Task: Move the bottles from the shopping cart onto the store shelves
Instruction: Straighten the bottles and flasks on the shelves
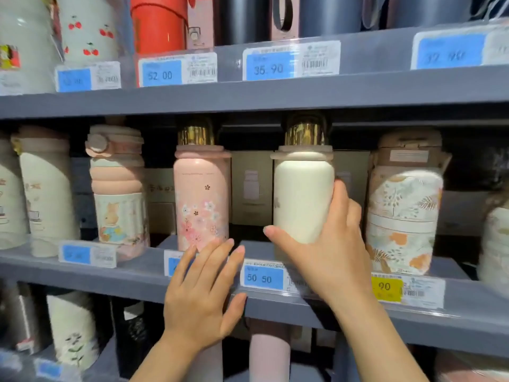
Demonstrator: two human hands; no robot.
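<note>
A cream-white bottle (301, 194) with a gold cap stands on the middle grey shelf (137, 274). My right hand (327, 252) is wrapped around its lower part, thumb in front and fingers on its right side. To its left stands a pink flowered bottle (201, 194) with a gold cap. My left hand (203, 293) is open with fingers spread, its fingertips at the base of the pink bottle, over the shelf's front edge. The shopping cart is out of view.
More bottles line the middle shelf: a ribbed peach one (118, 188) at left, a leaf-patterned one (405, 205) at right. Boxes (250, 188) stand behind. Price tags (264, 277) run along the shelf edges. The upper shelf (275, 89) and lower shelf also hold bottles.
</note>
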